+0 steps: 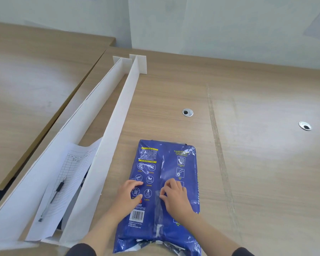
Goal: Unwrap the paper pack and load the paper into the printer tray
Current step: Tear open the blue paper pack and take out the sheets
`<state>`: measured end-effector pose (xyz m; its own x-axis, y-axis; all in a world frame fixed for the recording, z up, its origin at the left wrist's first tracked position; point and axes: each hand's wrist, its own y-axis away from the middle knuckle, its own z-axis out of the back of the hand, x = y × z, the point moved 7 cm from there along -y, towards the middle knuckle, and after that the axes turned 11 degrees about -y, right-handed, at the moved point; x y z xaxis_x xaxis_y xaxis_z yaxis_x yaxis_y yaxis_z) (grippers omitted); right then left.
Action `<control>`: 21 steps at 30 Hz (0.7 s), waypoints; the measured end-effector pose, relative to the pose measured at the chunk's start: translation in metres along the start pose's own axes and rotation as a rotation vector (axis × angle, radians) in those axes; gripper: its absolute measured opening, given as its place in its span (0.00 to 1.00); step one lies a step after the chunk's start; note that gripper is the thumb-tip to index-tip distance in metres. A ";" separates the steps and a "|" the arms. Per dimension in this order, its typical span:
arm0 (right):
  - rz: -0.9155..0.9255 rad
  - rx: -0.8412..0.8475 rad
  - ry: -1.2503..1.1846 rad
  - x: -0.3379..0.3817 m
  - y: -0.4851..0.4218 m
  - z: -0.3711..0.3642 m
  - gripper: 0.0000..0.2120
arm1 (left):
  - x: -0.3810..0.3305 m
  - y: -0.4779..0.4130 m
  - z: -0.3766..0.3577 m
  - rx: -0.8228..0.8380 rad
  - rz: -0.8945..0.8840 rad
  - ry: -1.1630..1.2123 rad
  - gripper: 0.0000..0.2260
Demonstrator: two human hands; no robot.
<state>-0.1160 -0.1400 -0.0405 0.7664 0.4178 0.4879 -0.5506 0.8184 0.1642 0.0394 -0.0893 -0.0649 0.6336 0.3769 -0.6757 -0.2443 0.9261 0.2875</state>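
A blue paper pack (151,163) lies flat on the wooden desk, back side up, with white icons, a barcode and a seam down its middle. Its near end is torn and crumpled, with white showing. My left hand (128,193) rests on the wrapper left of the seam, fingers curled on it. My right hand (174,195) pinches the wrapper at the seam with fingertips. No printer tray is in view.
Two long white divider boards (116,115) run along the desk's left side. Between them lies a printed form sheet (70,174) with a black pen (58,189) on it. Two cable grommets (187,112) sit in the desk (248,163) to the right. A wall stands behind.
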 end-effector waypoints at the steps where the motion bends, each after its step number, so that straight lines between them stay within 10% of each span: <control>1: 0.039 -0.045 0.066 0.006 0.007 0.005 0.04 | 0.000 0.000 0.000 -0.002 -0.004 -0.007 0.16; 12: 0.162 -0.191 0.160 0.027 0.081 -0.002 0.15 | 0.001 0.001 -0.006 -0.017 -0.034 -0.059 0.16; 18: 0.232 -0.256 0.104 0.030 0.118 -0.021 0.03 | 0.002 0.001 -0.008 -0.016 -0.041 -0.090 0.16; 21: 0.240 -0.316 0.172 0.034 0.132 -0.026 0.15 | 0.003 -0.001 -0.008 -0.013 -0.058 -0.102 0.15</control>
<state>-0.1541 -0.0071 -0.0241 0.6879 0.6487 0.3254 -0.6120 0.7595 -0.2203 0.0356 -0.0886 -0.0730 0.7185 0.3195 -0.6178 -0.2138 0.9467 0.2409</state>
